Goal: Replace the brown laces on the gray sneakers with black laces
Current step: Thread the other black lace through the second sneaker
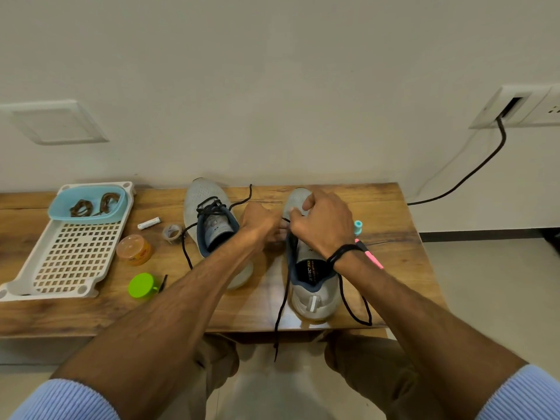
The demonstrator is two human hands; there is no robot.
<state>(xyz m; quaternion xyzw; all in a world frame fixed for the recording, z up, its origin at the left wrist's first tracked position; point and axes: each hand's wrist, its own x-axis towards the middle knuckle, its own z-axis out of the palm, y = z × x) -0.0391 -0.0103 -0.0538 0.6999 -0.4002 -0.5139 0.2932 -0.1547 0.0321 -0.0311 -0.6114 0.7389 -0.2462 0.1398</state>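
Two gray sneakers stand toes to the wall on the wooden table (394, 207). The left sneaker (209, 219) carries a black lace (212, 207) whose loose ends trail over the table. Over the eyelets of the right sneaker (312, 286) both hands work: my left hand (260, 221) and my right hand (321, 222) pinch a black lace (283, 298) near the shoe's tongue. That lace's ends hang past the table's front edge and loop at the right. The brown laces (91, 204) lie coiled in a blue bowl (60, 207).
A white perforated tray (72, 259) holds the blue bowl at the left. Between tray and shoes lie a small white tube (148, 223), a tape roll (172, 233), an orange jar (135, 250) and a green lid (141, 285). A pink marker (372, 257) lies right of the shoe.
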